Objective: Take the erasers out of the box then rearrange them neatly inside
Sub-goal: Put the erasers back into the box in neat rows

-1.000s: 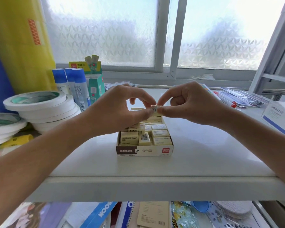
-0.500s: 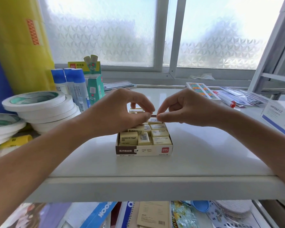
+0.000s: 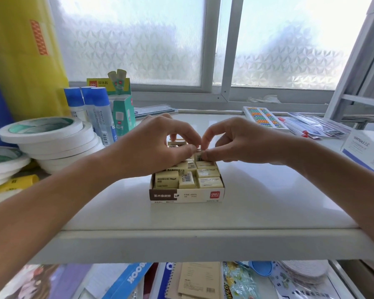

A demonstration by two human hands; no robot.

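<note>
Step in hand: seating one eraser (image 3: pixel 198 156) into the far rows of the box (image 3: pixel 187 194), by the look of things.
Left hand (image 3: pixel 153 147): thumb and forefinger pinched together on the left end of that eraser, centre of the frame.
Right hand (image 3: pixel 238 142): pinched on the right end of the same eraser, fingertips almost touching the left hand's.
Eraser: small, barcode face toward the camera, low over the back of the box; contact with the row beneath not clear.
Box: open carton on the white desk (image 3: pixel 268 201), centre of the frame, brown label facing the camera.
Packed erasers (image 3: pixel 209 182): cream blocks in the near rows; right column flat and tidy, left side tilted and uneven.
Doing it well: keep it level, line up with the tidy right column, lower straight, press lightly, avoid nudging the tilted neighbours.
Risk: crowded gap, wrapped blocks likely slippery; easy to wedge crooked.
Remaining: left side probably needs straightening.
</note>
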